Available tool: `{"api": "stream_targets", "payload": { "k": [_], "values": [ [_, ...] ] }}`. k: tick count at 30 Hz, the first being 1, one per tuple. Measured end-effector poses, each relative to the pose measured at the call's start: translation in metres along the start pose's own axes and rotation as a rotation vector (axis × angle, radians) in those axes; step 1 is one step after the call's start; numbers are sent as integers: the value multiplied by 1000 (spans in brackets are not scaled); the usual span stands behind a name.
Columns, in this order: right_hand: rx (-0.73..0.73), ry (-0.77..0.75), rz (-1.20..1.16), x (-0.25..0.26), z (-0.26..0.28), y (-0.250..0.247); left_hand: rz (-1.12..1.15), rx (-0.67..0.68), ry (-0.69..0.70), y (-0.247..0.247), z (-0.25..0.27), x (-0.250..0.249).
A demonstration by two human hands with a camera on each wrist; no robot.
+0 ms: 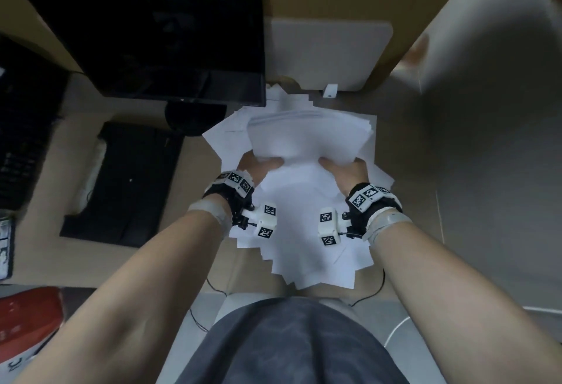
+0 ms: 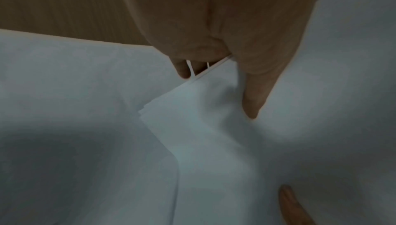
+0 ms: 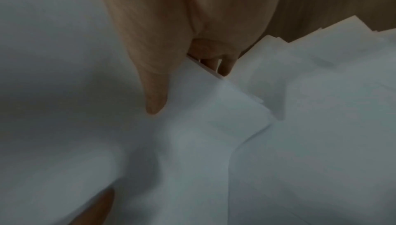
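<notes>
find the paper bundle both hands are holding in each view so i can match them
Head: the paper bundle is at centre, its near edge gripped by the left hand and the right hand.
Left wrist: paper bundle at centre, pinched under the thumb.
Right wrist: paper bundle at centre, right of the thumb.
Shared landmark: the brown desk under the papers.

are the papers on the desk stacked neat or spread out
Spread out: the loose sheets lie fanned, corners jutting at many angles. Only the bundle held by the left hand and right hand looks gathered.
</notes>
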State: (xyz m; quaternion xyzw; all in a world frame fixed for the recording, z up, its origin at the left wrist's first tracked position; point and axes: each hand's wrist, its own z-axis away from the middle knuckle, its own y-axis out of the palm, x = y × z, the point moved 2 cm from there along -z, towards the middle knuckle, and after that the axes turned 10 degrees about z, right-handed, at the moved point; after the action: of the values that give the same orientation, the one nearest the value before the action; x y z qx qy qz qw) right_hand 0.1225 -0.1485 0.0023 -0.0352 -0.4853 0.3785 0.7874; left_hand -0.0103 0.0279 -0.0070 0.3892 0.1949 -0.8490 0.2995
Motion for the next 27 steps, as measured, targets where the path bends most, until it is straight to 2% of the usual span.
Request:
{"api": "stream_targets", "payload": {
  "k": [2,5,7,10,12,15,18,21,24,27],
  "values": [
    [-13,-11,41,8,-6,9,-20,-24,-65,-5,-13,-2],
    [74,34,54,19,-8,23,-3,-21,-118,-18,-29,-5],
    [146,105,70,11,-5,39,17,8,-168,-28,-35,3],
    [193,193,168,-18,-1,75,-80,-50,-313,-51,-41,37],
    [201,248,310,-29,2,102,-123,-75,-262,-69,-43,57],
    [157,433,523,-31,3,130,-291,-132,-222,-95,-46,80],
    [139,548,543,-30,-7,148,-412,-157,-275,-109,-56,93],
    [288,528,527,-39,-11,159,-338,-95,-264,-111,-60,98],
    [256,432,413,-47,-8,158,-296,-91,-274,-109,-60,100],
    [252,367,405,-53,-3,155,-319,-129,-274,-109,-60,112]
  ]
}}
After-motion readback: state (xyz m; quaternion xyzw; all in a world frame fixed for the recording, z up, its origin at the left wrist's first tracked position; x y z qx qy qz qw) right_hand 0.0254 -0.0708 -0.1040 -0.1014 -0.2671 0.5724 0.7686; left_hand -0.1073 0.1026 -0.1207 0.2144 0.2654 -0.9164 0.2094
